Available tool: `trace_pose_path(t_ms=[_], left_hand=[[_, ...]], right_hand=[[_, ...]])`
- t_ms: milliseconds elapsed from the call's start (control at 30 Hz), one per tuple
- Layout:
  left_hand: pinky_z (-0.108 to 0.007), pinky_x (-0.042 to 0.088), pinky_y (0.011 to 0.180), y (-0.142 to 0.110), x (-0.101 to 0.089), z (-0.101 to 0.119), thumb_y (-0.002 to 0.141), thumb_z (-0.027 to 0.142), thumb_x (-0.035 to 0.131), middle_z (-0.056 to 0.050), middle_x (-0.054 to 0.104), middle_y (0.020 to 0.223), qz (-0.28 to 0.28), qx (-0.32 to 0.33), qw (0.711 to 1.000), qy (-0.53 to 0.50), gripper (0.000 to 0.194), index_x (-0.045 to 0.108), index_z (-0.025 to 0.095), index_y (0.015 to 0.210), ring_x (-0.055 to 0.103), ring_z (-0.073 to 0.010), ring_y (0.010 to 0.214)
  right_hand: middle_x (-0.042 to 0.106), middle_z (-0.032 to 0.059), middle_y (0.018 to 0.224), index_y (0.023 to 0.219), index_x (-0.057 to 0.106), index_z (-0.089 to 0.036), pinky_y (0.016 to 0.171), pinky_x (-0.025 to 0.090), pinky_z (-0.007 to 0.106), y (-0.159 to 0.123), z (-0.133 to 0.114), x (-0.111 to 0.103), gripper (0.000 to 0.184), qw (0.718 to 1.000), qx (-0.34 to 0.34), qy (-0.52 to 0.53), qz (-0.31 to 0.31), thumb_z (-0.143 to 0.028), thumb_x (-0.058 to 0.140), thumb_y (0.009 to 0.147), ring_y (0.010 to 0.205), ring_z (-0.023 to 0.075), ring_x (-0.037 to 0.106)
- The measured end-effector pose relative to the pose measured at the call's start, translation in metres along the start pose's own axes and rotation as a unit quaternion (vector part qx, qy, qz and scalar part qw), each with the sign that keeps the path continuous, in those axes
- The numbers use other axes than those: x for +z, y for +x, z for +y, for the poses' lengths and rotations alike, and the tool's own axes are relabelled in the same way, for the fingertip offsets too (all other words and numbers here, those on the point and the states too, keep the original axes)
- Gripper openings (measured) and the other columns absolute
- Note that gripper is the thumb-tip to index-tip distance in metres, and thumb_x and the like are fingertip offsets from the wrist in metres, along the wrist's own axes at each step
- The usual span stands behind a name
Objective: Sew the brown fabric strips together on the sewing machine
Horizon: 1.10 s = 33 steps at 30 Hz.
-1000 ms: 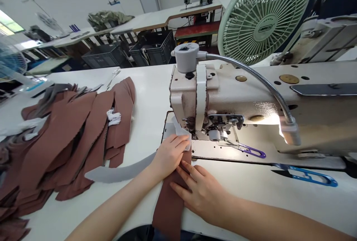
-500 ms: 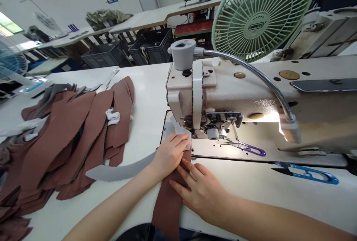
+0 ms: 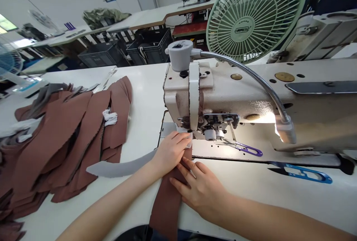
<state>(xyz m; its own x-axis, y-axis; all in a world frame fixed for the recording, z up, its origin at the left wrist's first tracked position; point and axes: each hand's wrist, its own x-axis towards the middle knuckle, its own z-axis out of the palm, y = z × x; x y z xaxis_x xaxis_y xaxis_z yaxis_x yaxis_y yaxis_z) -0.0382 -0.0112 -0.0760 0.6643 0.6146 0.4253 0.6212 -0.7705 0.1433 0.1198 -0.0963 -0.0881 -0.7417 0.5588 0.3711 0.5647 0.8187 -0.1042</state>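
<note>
My left hand (image 3: 172, 151) lies over a grey fabric piece (image 3: 119, 168) beside the needle area, fingers close together and pressed down on it. The grey piece's long curved tail reaches left across the table. Under it runs a brown fabric strip (image 3: 166, 207), hanging over the table's front edge. My right hand (image 3: 199, 189) rests flat on this strip, fingers spread, its fingertips near my left hand. The sewing machine's (image 3: 217, 88) head stands just beyond my left fingertips. Its needle and the fabric edge beneath it are hard to make out.
Brown fabric pieces (image 3: 58, 133) are heaped at the left, with a white scrap (image 3: 110, 117) on top. Purple thread snips (image 3: 249, 149) lie on the machine bed, blue snips (image 3: 306, 173) on the table. A green fan (image 3: 256, 16) and grey crates (image 3: 152, 45) stand behind.
The grey piece has slid farther in under the machine head, so less of its far end shows. Both hands keep nearly the same pose. The view has shifted slightly.
</note>
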Motion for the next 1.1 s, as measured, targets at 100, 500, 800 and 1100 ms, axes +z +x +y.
trace_pose_path(t_ms=[100,500,800,1100], left_hand=[[-0.032,0.052,0.08,-0.001,0.001,0.0,0.082,0.0,0.041,-0.008,0.065,0.106,-0.012,-0.007,1.0,-0.004,0.028,0.062,0.014,0.093,0.055,-0.0192,0.087],[-0.033,0.051,0.077,0.008,0.0,-0.002,0.084,0.004,0.045,-0.006,0.061,0.092,-0.071,-0.063,0.995,0.008,0.022,0.062,0.017,0.091,0.054,-0.0192,0.085],[-0.031,0.046,0.073,0.002,-0.02,0.008,0.086,0.011,0.046,-0.004,0.062,0.089,-0.095,-0.035,0.995,-0.014,0.018,0.063,0.017,0.092,0.054,-0.0177,0.082],[-0.03,0.036,0.065,0.004,-0.015,0.008,0.087,0.004,0.041,-0.003,0.062,0.076,-0.055,0.005,0.995,0.078,0.027,0.064,0.017,0.082,0.054,-0.0158,0.071]], right_hand=[[0.063,0.0221,0.117,0.117,0.063,-0.018,0.077,0.042,0.042,0.001,0.0,-0.001,0.034,1.0,0.001,0.002,0.005,-0.033,0.059,0.087,0.109,0.0348,0.057],[0.057,0.0237,0.126,0.123,0.06,-0.015,0.085,0.041,0.045,0.002,0.005,-0.002,0.036,0.999,-0.003,0.004,-0.044,-0.029,0.054,0.09,0.115,0.0342,0.053],[0.059,0.026,0.122,0.126,0.057,-0.01,0.079,0.043,0.042,0.002,-0.007,-0.01,0.042,0.997,-0.014,-0.01,-0.079,-0.032,0.052,0.09,0.118,0.0366,0.05],[0.058,0.0245,0.125,0.123,0.059,-0.007,0.081,0.044,0.041,-0.004,-0.013,0.0,0.041,0.999,-0.017,-0.037,-0.028,-0.028,0.046,0.09,0.114,0.0357,0.054]])
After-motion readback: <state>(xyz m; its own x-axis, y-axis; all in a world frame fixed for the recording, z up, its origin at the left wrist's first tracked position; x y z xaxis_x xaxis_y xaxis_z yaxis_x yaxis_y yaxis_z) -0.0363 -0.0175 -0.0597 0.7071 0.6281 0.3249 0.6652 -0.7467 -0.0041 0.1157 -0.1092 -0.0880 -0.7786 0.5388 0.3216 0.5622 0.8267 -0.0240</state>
